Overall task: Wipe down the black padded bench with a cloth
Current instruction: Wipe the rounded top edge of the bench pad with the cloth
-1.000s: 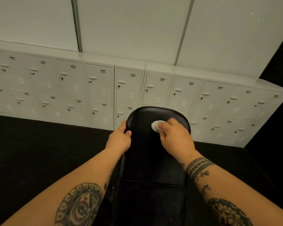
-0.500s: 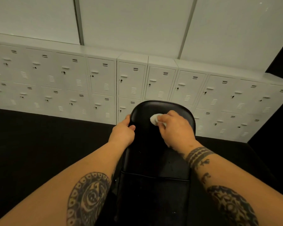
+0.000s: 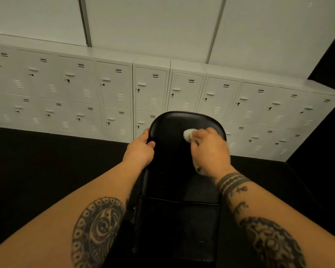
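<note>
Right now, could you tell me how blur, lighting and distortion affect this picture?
Head view: the right hand and white cloth are smeared by motion blur; the left hand gripping the black bench looks sharper; the bench surface is dim, with little detail; the lockers bow from wide-angle distortion.

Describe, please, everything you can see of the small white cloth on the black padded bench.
The small white cloth is soft-looking and bunched into a wad, mostly hidden under the right hand, whose curled fingers press it onto the black padded bench near its rounded far end, right of centre. One pale lobe shows beyond the fingertips; another bit peeks out by the wrist. Its texture is blurred.
</note>
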`<state>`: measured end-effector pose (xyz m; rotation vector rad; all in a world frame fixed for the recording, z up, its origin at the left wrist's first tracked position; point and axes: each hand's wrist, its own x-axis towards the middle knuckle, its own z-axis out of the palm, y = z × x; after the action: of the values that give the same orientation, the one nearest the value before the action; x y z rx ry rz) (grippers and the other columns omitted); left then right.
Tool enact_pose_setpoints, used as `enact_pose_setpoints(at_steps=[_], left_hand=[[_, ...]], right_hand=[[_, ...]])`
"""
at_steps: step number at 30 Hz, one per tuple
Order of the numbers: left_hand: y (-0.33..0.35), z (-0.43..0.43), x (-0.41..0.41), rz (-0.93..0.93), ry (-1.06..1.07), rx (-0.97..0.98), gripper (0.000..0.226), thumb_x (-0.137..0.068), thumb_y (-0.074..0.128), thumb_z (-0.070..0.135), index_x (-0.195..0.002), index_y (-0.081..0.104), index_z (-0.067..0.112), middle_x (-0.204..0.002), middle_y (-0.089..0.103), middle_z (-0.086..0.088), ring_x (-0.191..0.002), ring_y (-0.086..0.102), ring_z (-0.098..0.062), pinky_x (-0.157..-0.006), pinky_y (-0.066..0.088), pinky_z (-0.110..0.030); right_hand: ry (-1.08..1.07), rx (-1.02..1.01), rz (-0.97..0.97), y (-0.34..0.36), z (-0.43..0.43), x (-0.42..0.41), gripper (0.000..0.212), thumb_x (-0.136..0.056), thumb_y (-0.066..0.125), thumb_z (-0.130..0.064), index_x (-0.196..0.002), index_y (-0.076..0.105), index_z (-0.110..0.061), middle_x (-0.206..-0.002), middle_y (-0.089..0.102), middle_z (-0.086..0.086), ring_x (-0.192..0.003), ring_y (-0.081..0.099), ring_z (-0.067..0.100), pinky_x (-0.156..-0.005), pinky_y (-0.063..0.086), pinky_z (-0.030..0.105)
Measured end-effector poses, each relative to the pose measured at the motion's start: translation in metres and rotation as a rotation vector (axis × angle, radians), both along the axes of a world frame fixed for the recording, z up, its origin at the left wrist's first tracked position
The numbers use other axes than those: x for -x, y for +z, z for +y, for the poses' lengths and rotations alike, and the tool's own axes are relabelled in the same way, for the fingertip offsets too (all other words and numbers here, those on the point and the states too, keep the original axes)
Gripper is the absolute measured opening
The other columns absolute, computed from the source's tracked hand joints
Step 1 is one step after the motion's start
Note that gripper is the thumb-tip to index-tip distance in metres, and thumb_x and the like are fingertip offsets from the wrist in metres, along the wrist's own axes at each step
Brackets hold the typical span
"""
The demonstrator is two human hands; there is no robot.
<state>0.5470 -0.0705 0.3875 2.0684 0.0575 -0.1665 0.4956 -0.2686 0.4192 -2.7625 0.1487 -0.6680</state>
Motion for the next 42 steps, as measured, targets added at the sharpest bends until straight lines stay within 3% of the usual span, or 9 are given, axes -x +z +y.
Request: enact_pose_setpoints(at_steps=[5, 12, 18, 23, 28, 30, 33, 37, 42], left_hand=[[-0.003, -0.001, -0.001, -0.034, 0.006, -0.026, 0.055, -0.108, 0.045, 0.025, -0.154, 0.030, 0.050, -0.136, 0.059, -0.005, -0.104, 0.058, -0.026, -0.089, 0.055, -0.046], [-0.003, -0.002, 0.001, -0.035, 0.020, -0.030, 0.053, -0.106, 0.046, 0.029, -0.149, 0.033, 0.056, -0.123, 0.063, -0.005, -0.099, 0.061, -0.026, -0.087, 0.058, -0.052], [-0.003, -0.003, 0.000, -0.047, 0.008, -0.023, 0.054, -0.107, 0.046, 0.025, -0.149, 0.033, 0.056, -0.128, 0.063, -0.004, -0.109, 0.061, -0.028, -0.093, 0.056, -0.047], [-0.003, 0.001, 0.001, -0.021, -0.015, -0.019, 0.054, -0.107, 0.045, 0.026, -0.148, 0.031, 0.059, -0.123, 0.063, -0.005, -0.104, 0.062, -0.028, -0.088, 0.058, -0.052], [-0.001, 0.001, 0.000, -0.026, -0.002, -0.023, 0.054, -0.107, 0.046, 0.027, -0.148, 0.031, 0.058, -0.113, 0.063, -0.002, -0.090, 0.062, -0.021, -0.070, 0.056, -0.040], [-0.002, 0.002, 0.000, -0.022, -0.004, -0.019, 0.054, -0.107, 0.046, 0.027, -0.149, 0.031, 0.058, -0.117, 0.064, -0.001, -0.092, 0.062, -0.020, -0.075, 0.058, -0.042], [-0.002, 0.002, 0.000, 0.004, -0.003, -0.007, 0.056, -0.106, 0.047, 0.028, -0.147, 0.031, 0.062, -0.129, 0.063, -0.002, -0.103, 0.062, -0.025, -0.087, 0.058, -0.051], [0.000, -0.001, 0.002, 0.016, 0.014, -0.008, 0.054, -0.106, 0.046, 0.029, -0.146, 0.031, 0.063, -0.131, 0.063, 0.000, -0.107, 0.062, -0.029, -0.077, 0.060, -0.046], [0.000, 0.001, 0.002, 0.006, 0.000, -0.002, 0.057, -0.107, 0.046, 0.026, -0.148, 0.030, 0.061, -0.131, 0.063, -0.003, -0.107, 0.062, -0.028, -0.085, 0.059, -0.050]], right_hand=[[-0.069, -0.166, -0.026, 0.013, 0.035, -0.030, 0.028, -0.093, 0.055, -0.026, -0.117, 0.069, -0.025, -0.116, 0.055, 0.009, -0.106, 0.059, 0.036, -0.088, 0.048, 0.040], [0.295, 0.233, 0.073, -0.017, 0.046, 0.004, 0.027, -0.098, 0.049, -0.030, -0.118, 0.065, -0.037, -0.104, 0.053, 0.002, -0.091, 0.056, 0.028, -0.067, 0.044, 0.037], [-0.091, -0.050, -0.012, 0.018, -0.025, -0.012, 0.026, -0.096, 0.053, -0.032, -0.116, 0.070, -0.030, -0.108, 0.058, 0.004, -0.095, 0.061, 0.032, -0.081, 0.050, 0.037], [-0.191, -0.304, -0.142, 0.032, -0.006, -0.037, 0.028, -0.097, 0.054, -0.028, -0.118, 0.069, -0.019, -0.114, 0.060, 0.006, -0.102, 0.060, 0.029, -0.085, 0.045, 0.032], [0.082, -0.040, -0.049, 0.022, 0.050, -0.043, 0.027, -0.095, 0.052, -0.028, -0.116, 0.069, -0.026, -0.109, 0.057, 0.005, -0.098, 0.059, 0.031, -0.077, 0.047, 0.037], [0.137, 0.062, -0.020, 0.017, 0.044, -0.035, 0.026, -0.096, 0.050, -0.033, -0.116, 0.067, -0.029, -0.105, 0.056, 0.002, -0.095, 0.059, 0.030, -0.073, 0.047, 0.037], [0.056, 0.028, -0.031, 0.015, 0.007, -0.024, 0.026, -0.097, 0.051, -0.036, -0.117, 0.067, -0.032, -0.107, 0.057, 0.001, -0.096, 0.060, 0.028, -0.076, 0.049, 0.037], [-0.135, -0.108, -0.077, 0.010, -0.036, -0.006, 0.027, -0.097, 0.053, -0.034, -0.120, 0.066, -0.027, -0.108, 0.059, 0.001, -0.095, 0.061, 0.027, -0.079, 0.048, 0.036], [-0.203, -0.122, -0.046, -0.009, -0.058, 0.023, 0.026, -0.098, 0.053, -0.034, -0.119, 0.064, -0.025, -0.103, 0.057, -0.002, -0.087, 0.060, 0.022, -0.075, 0.052, 0.035]])
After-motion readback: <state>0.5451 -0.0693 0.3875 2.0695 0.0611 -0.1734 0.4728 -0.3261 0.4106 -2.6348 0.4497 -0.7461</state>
